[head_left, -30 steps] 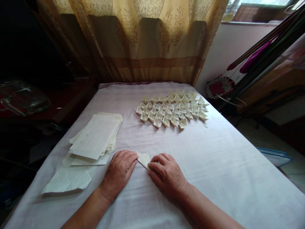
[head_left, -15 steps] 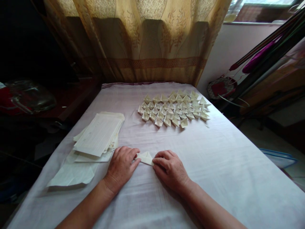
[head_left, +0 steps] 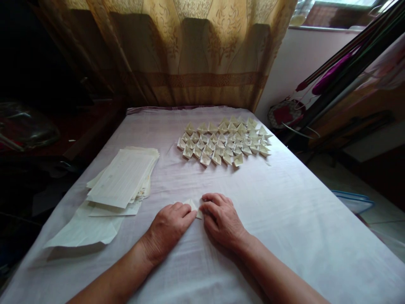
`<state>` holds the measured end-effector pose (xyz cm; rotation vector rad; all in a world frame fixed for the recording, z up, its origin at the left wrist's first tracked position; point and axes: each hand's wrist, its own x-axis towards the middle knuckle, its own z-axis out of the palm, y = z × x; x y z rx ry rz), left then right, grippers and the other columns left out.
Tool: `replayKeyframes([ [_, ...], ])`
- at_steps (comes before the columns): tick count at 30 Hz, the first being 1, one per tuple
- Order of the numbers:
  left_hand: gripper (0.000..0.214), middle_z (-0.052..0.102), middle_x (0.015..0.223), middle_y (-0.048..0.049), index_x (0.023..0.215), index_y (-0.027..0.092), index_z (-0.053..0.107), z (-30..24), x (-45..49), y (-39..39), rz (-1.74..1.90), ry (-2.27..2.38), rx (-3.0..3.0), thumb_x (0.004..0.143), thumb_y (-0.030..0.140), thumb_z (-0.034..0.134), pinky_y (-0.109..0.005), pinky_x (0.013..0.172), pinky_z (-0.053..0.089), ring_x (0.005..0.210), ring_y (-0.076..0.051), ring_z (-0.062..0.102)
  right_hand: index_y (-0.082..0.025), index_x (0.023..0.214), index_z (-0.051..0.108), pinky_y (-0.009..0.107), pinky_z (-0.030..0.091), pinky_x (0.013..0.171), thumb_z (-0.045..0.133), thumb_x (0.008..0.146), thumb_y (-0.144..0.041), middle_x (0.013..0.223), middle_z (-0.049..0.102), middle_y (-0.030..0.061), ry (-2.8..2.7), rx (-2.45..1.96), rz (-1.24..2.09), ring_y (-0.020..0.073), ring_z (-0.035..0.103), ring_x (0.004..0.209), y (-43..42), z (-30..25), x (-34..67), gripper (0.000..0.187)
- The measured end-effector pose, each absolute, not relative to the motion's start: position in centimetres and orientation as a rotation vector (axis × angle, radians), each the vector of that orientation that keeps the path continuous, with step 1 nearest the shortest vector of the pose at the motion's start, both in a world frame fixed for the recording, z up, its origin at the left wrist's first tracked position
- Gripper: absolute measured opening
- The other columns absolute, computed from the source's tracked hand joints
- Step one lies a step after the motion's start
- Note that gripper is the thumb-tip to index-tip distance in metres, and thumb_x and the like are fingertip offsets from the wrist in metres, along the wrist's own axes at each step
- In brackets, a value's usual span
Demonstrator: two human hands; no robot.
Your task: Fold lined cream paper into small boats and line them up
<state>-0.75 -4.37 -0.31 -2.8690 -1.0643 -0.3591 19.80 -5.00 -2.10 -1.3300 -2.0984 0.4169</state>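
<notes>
Our L hand (head_left: 171, 222), half-curled, holds the paper (head_left: 191, 203) down on the cloth (head_left: 284, 219) betw. both hands; R hand (head_left: 223, 219), loosely curled at its R end, grip unclear. If L slips, we may crease it crooked.

From the person's head, one camera looks forward and down, fairly near, across the white cloth-covered flat surface (head_left: 284, 207) towards a gold patterned fabric curtain (head_left: 193, 52).

Pale cloth (head_left: 284, 211) bears sheets (head_left: 122, 177) and folded papers (head_left: 220, 145)
</notes>
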Motion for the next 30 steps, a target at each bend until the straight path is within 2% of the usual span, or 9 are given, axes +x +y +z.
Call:
replayKeyframes([
  [4, 0.015, 0.066, 0.086, -0.0046, 0.097, 0.017, 0.061, -0.2, -1.1, -2.8, -0.381, -0.815, -2.885, 0.094, 0.010, 0.048, -0.030, 0.067, 0.051, 0.076, -0.019, 0.062, -0.022, 0.091, 0.068, 0.041, 0.040, 0.092, 0.053, 0.077, -0.004, 0.114, 0.065, 0.0074, -2.083, -1.325, 0.476, 0.0237, 0.056, 0.108, -4.9, -2.6, 20.0, 0.027],
  [11, 0.021, 0.067, 0.095, -0.0048, 0.102, 0.019, 0.061, 0.2, -2.0, -1.8, -0.446, -0.717, -2.980, 0.098, 0.012, 0.041, -0.031, 0.083, 0.053, 0.087, -0.016, 0.064, -0.023, 0.093, 0.068, 0.040, 0.040, 0.093, 0.058, 0.081, -0.008, 0.117, 0.066, 0.0065, -2.100, -1.332, 0.527, 0.0231, 0.057, 0.112, -4.7, -2.6, 20.0, 0.023],
  [16, 0.027, 0.067, 0.117, -0.0080, 0.116, 0.018, 0.062, -0.9, -2.2, -4.2, -0.531, -0.891, -2.878, 0.096, 0.012, 0.045, -0.045, 0.105, 0.044, 0.112, -0.022, 0.060, -0.023, 0.088, 0.068, 0.038, 0.040, 0.090, 0.065, 0.082, -0.011, 0.113, 0.068, 0.0049, -2.142, -1.272, 0.547, 0.0213, 0.060, 0.106, -3.7, -2.6, 20.2, 0.014],
  [18, 0.031, 0.065, 0.125, -0.0082, 0.122, 0.019, 0.061, -1.4, -2.1, -5.0, -0.554, -0.962, -2.840, 0.094, 0.015, 0.048, -0.047, 0.109, 0.041, 0.121, -0.025, 0.056, -0.022, 0.088, 0.068, 0.035, 0.041, 0.088, 0.067, 0.083, -0.013, 0.108, 0.069, 0.0038, -2.183, -1.186, 0.558, 0.0195, 0.061, 0.101, -3.1, -2.5, 20.3, 0.010],
  [21, 0.035, 0.065, 0.127, -0.0089, 0.126, 0.017, 0.060, -1.7, -1.9, -5.7, -0.586, -1.003, -2.805, 0.093, 0.015, 0.048, -0.043, 0.108, 0.043, 0.121, -0.025, 0.056, -0.022, 0.092, 0.069, 0.033, 0.042, 0.087, 0.068, 0.086, -0.019, 0.103, 0.070, 0.0034, -2.255, -1.042, 0.533, 0.0182, 0.062, 0.095, -2.3, -2.4, 20.5, 0.006],
  [24, 0.036, 0.068, 0.120, -0.0096, 0.124, 0.014, 0.060, -1.8, -1.9, -6.0, -0.605, -0.987, -2.798, 0.092, 0.011, 0.044, -0.039, 0.104, 0.048, 0.113, -0.022, 0.061, -0.023, 0.091, 0.070, 0.033, 0.042, 0.087, 0.067, 0.088, -0.022, 0.101, 0.071, 0.0033, -2.315, -0.988, 0.488, 0.0182, 0.062, 0.094, -1.8, -2.3, 20.5, 0.005],
  [30, 0.037, 0.065, 0.125, -0.0107, 0.125, 0.016, 0.060, -2.1, -2.3, -6.4, -0.612, -0.984, -2.840, 0.093, 0.011, 0.042, -0.041, 0.102, 0.050, 0.117, -0.023, 0.059, -0.022, 0.087, 0.071, 0.033, 0.041, 0.083, 0.073, 0.079, -0.014, 0.096, 0.070, 0.0016, -2.253, -1.103, 0.519, 0.0180, 0.061, 0.090, -1.5, -2.3, 19.7, 0.011],
])
